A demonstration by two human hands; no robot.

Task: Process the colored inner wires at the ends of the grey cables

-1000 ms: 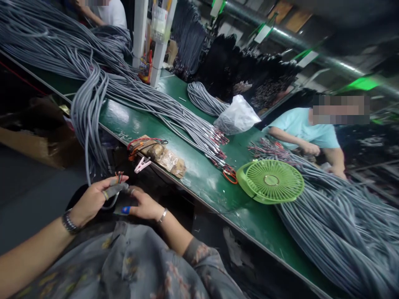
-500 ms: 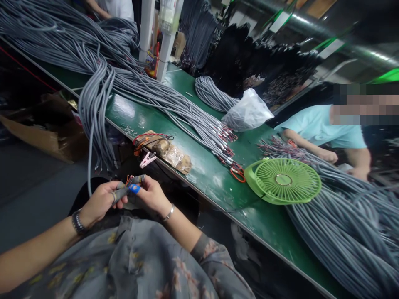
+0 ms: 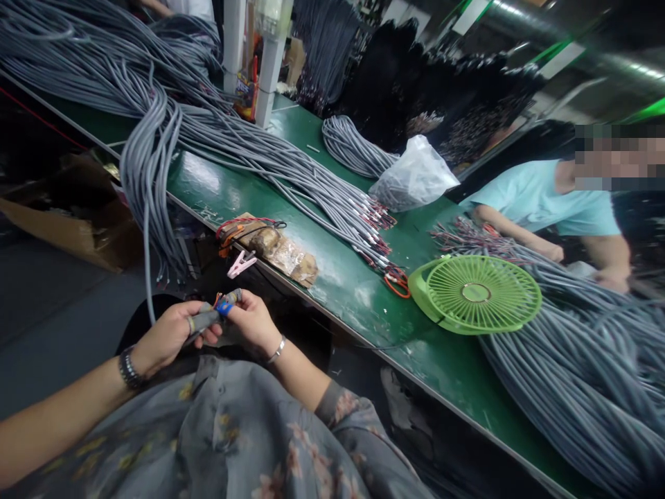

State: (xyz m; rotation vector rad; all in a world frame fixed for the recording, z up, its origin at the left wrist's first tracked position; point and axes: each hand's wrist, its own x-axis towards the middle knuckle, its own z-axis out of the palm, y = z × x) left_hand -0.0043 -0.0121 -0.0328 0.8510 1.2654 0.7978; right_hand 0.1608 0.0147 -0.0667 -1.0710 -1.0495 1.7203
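Observation:
In front of my lap, my left hand (image 3: 167,334) is closed around the end of a grey cable (image 3: 149,287), which hangs down from a bundle draped over the table edge. Thin coloured wires (image 3: 217,299), orange among them, stick out between my two hands. My right hand (image 3: 254,328) pinches these wires between thumb and forefinger. A blue wrap covers the right thumb tip, and grey wraps cover fingers on both hands. The fingers hide most of the cable end. Just above the hands, a pink clip (image 3: 242,264) is fixed at the table edge.
Grey cable bundles (image 3: 291,173) lie along the green table (image 3: 353,339). A taped wooden block (image 3: 283,253) sits at its edge. To the right are a green fan (image 3: 475,294), a plastic bag (image 3: 414,177) and a co-worker in light blue (image 3: 540,197). A cardboard box (image 3: 67,229) stands left.
My right thumb and fingers have shifted slightly over the coloured wires, so less of them shows. Both hands stay together in nearly the same place, and the view has tilted a little.

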